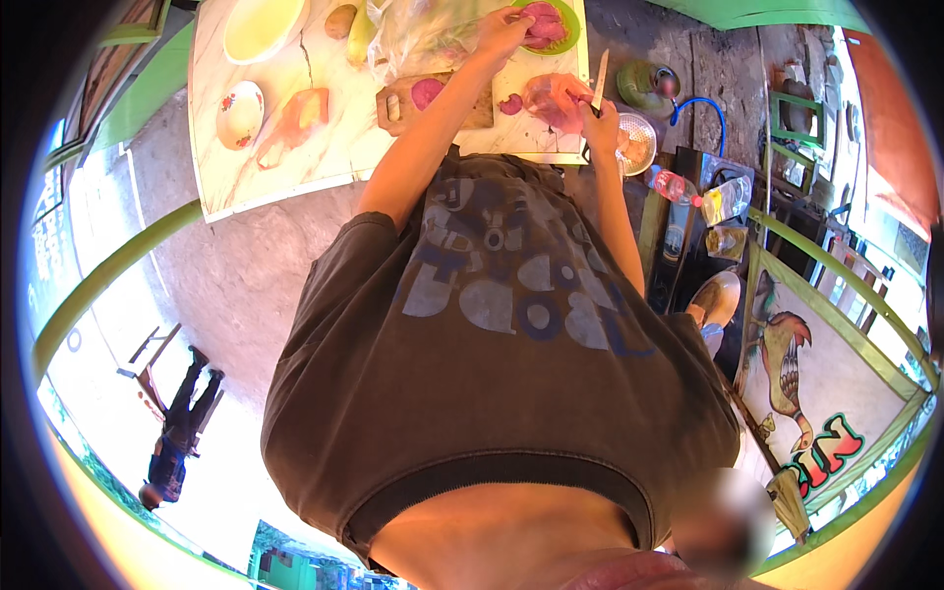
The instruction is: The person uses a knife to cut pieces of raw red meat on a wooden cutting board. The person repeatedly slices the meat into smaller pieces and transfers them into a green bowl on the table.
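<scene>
My left hand (pixel 507 33) reaches to a green bowl (pixel 573 46) at the table's far right corner, its fingertips pinching the edge of the purple-red slices (pixel 544 23) in it. In my right hand (pixel 602 124) is a kitchen knife (pixel 601 80), blade pointing away from me, beside a pink plastic bag (pixel 549 103) with contents I cannot make out. A wooden cutting board (pixel 476 110) lies under my left forearm, bearing a purple-red piece (pixel 426 94). Another small purple-red piece (pixel 510 105) lies between the board and the bag.
On the marble-patterned table (pixel 339 151) are a large pale basin (pixel 262 29), a floral bowl (pixel 240 116), an orange plastic bag (pixel 295 122) and a clear bag (pixel 413 44). Right of it stand a metal strainer (pixel 638 144), a green gas cylinder (pixel 638 85) and a plastic bottle (pixel 672 184). A person (pixel 177 435) is far left.
</scene>
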A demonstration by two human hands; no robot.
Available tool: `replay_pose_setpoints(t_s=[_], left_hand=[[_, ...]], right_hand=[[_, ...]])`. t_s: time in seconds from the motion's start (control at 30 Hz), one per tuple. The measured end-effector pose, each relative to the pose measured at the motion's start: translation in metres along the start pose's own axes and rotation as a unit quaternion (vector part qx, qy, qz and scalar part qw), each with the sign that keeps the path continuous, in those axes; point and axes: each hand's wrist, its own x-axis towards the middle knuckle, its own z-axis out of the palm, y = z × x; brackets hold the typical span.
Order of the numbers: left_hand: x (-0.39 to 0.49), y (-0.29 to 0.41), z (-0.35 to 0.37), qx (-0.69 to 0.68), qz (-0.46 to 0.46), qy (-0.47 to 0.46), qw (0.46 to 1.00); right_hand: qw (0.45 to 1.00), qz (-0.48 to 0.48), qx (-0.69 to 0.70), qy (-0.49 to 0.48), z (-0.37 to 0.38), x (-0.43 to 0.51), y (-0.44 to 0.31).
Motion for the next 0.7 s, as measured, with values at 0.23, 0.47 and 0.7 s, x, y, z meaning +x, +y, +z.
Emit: replay_pose_setpoints(t_s=[0.23, 0.47, 0.7], left_hand=[[-0.003, -0.009, -0.025, 0.186, 0.015, 0.049, 0.981], [-0.086, -0.035, -0.13, 0.389, 0.124, 0.024, 0.913], [-0.147, -0.09, -0.155, 0.56, 0.12, 0.058, 0.818]], right_hand=[[0.986, 0.123, 0.109, 0.001, -0.016, -0.015, -0.059], [1.0, -0.01, 0.01, -0.005, -0.016, -0.021, -0.072], [0.935, 0.043, -0.004, -0.352, 0.018, -0.038, -0.1]])
